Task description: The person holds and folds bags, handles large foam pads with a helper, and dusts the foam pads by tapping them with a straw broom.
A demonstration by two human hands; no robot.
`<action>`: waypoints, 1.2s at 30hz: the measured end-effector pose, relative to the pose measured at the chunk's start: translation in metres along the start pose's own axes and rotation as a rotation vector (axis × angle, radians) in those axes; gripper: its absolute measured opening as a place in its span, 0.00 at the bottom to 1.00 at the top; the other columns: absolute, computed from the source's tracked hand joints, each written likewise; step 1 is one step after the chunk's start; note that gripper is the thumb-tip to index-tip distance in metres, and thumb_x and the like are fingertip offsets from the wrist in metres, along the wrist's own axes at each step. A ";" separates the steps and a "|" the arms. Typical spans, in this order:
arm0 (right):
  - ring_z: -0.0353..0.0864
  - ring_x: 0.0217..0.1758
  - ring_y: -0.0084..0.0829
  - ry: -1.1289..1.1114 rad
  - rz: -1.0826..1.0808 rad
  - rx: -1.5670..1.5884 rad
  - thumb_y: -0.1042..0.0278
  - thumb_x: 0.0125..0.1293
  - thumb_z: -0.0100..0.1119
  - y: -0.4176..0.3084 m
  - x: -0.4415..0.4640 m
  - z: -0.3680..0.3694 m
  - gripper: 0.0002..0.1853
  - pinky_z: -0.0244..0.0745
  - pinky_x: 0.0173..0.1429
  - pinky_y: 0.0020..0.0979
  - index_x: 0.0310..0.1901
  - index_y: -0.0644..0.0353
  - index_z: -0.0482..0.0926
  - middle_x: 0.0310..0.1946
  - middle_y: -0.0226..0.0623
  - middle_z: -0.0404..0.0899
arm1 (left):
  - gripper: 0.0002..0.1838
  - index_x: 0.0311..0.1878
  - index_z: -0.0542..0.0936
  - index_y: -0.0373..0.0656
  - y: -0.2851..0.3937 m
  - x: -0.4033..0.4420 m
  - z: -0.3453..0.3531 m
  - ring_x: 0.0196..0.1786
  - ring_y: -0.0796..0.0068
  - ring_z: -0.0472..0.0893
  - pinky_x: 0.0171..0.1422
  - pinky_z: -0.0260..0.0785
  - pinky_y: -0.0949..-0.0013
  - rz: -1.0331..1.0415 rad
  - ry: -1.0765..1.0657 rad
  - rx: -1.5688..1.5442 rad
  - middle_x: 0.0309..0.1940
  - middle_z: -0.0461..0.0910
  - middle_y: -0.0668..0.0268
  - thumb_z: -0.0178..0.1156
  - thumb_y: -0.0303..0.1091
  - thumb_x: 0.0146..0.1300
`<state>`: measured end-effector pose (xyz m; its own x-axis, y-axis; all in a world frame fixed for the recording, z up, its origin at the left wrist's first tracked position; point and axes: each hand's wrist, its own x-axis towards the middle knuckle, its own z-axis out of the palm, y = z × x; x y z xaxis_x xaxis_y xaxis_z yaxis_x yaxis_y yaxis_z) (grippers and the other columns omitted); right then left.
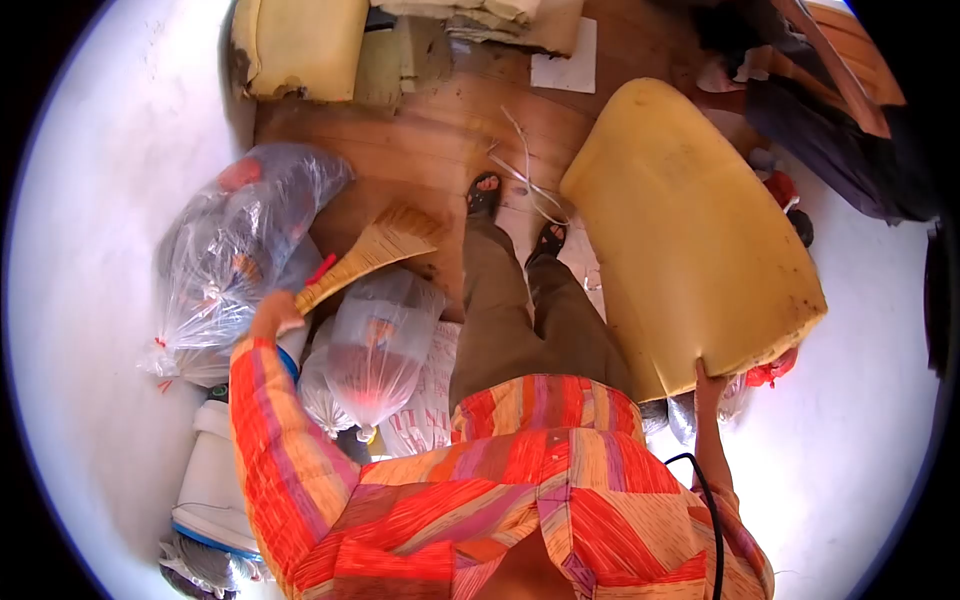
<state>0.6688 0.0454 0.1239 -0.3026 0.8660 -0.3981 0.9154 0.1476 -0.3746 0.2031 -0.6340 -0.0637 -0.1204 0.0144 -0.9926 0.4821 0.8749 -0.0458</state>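
Broom (375, 252) in left grip (276, 315), foam (690, 240) in right (709, 382)

A striped top (430, 500) worn with brown trousers (492, 335) and dark sandals (484, 202)
Red, orange, tan and purple bands slant across the chest; on the long left sleeve (285, 450) they run roughly lengthwise. The sandals are open at the toes. A thin black cable (713, 505) curves over the top's right side.

It looks like a home storeroom: plank floor (335, 128), stuffed plastic bags (245, 225).
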 end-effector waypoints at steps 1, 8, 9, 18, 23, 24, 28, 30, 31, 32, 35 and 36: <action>0.73 0.52 0.35 0.014 -0.037 -0.058 0.67 0.52 0.68 -0.009 0.000 0.001 0.26 0.67 0.57 0.34 0.49 0.75 0.71 0.51 0.48 0.73 | 0.23 0.38 0.81 0.37 0.014 -0.019 -0.003 0.36 0.58 0.82 0.41 0.74 0.59 0.001 -0.061 -0.102 0.34 0.81 0.47 0.64 0.41 0.38; 0.64 0.60 0.47 0.110 -0.091 -0.257 0.64 0.46 0.70 -0.014 0.016 0.003 0.34 0.62 0.63 0.41 0.53 0.74 0.69 0.58 0.57 0.63 | 0.27 0.54 0.68 0.38 0.129 -0.125 0.038 0.34 0.61 0.80 0.40 0.72 0.60 0.200 0.092 -0.873 0.34 0.79 0.54 0.62 0.35 0.50; 0.61 0.62 0.48 0.172 -0.135 -0.233 0.63 0.44 0.71 -0.026 0.014 0.006 0.38 0.61 0.64 0.41 0.56 0.72 0.66 0.59 0.57 0.59 | 0.30 0.58 0.67 0.39 0.159 -0.153 0.023 0.38 0.54 0.81 0.43 0.73 0.58 0.264 0.075 -0.943 0.37 0.80 0.49 0.62 0.39 0.51; 0.64 0.60 0.48 0.161 -0.147 -0.058 0.61 0.42 0.73 -0.026 0.055 -0.020 0.45 0.64 0.63 0.39 0.62 0.66 0.60 0.61 0.49 0.54 | 0.36 0.65 0.59 0.44 0.299 -0.143 0.023 0.48 0.45 0.77 0.53 0.68 0.53 0.643 0.254 -0.529 0.45 0.77 0.45 0.59 0.47 0.55; 0.64 0.61 0.47 0.225 -0.177 -0.153 0.63 0.42 0.72 -0.012 0.080 -0.020 0.45 0.64 0.63 0.39 0.61 0.68 0.59 0.61 0.49 0.55 | 0.32 0.60 0.65 0.44 0.335 -0.064 0.017 0.45 0.42 0.76 0.48 0.68 0.50 0.483 0.257 -0.571 0.39 0.79 0.46 0.59 0.47 0.54; 0.63 0.61 0.47 0.245 -0.162 -0.110 0.64 0.42 0.72 -0.009 0.088 -0.021 0.46 0.63 0.63 0.38 0.62 0.70 0.58 0.61 0.49 0.56 | 0.31 0.58 0.66 0.44 0.341 -0.060 0.018 0.42 0.45 0.78 0.45 0.70 0.53 0.448 0.280 -0.619 0.36 0.79 0.47 0.60 0.46 0.54; 0.64 0.61 0.47 0.210 -0.176 -0.108 0.62 0.41 0.73 0.006 0.081 -0.029 0.47 0.63 0.63 0.38 0.62 0.71 0.57 0.62 0.49 0.55 | 0.25 0.53 0.69 0.40 0.329 -0.036 0.056 0.29 0.70 0.79 0.32 0.71 0.64 0.386 0.172 -1.021 0.28 0.78 0.58 0.60 0.42 0.55; 0.64 0.61 0.48 0.178 -0.147 -0.143 0.60 0.41 0.73 0.014 0.074 -0.034 0.50 0.64 0.63 0.40 0.63 0.72 0.54 0.63 0.50 0.54 | 0.24 0.52 0.69 0.39 0.324 -0.044 0.068 0.26 0.77 0.77 0.29 0.71 0.66 0.386 0.221 -1.116 0.27 0.77 0.62 0.60 0.41 0.55; 0.64 0.61 0.48 0.177 -0.149 -0.139 0.60 0.41 0.73 0.024 0.067 -0.033 0.50 0.64 0.63 0.40 0.63 0.72 0.54 0.63 0.50 0.54 | 0.22 0.52 0.69 0.39 0.316 -0.065 0.069 0.24 0.76 0.76 0.28 0.70 0.68 0.344 0.116 -1.258 0.26 0.76 0.63 0.59 0.38 0.56; 0.65 0.61 0.48 0.170 -0.128 -0.062 0.60 0.41 0.73 0.036 0.059 -0.031 0.50 0.64 0.63 0.40 0.63 0.71 0.54 0.63 0.51 0.53 | 0.21 0.52 0.69 0.38 0.309 -0.091 0.067 0.21 0.75 0.75 0.26 0.70 0.69 0.295 0.010 -1.397 0.26 0.75 0.64 0.59 0.35 0.57; 0.64 0.59 0.45 0.217 -0.140 -0.158 0.64 0.43 0.73 0.070 0.037 -0.019 0.46 0.62 0.63 0.37 0.61 0.72 0.58 0.58 0.50 0.58 | 0.26 0.54 0.69 0.39 0.305 -0.151 0.068 0.29 0.68 0.79 0.36 0.73 0.63 0.400 0.112 -1.119 0.32 0.79 0.58 0.60 0.43 0.56; 0.64 0.58 0.43 0.200 -0.117 -0.060 0.65 0.42 0.74 0.079 0.031 -0.021 0.44 0.63 0.62 0.36 0.59 0.73 0.61 0.57 0.50 0.60 | 0.26 0.54 0.69 0.39 0.308 -0.155 0.073 0.29 0.68 0.79 0.36 0.73 0.63 0.393 0.113 -1.114 0.32 0.79 0.58 0.60 0.43 0.56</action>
<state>0.7367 0.0940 0.0993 -0.3540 0.9180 -0.1785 0.8933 0.2754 -0.3553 0.4340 -0.4019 0.0681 -0.2356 0.3698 -0.8987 -0.5107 0.7396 0.4383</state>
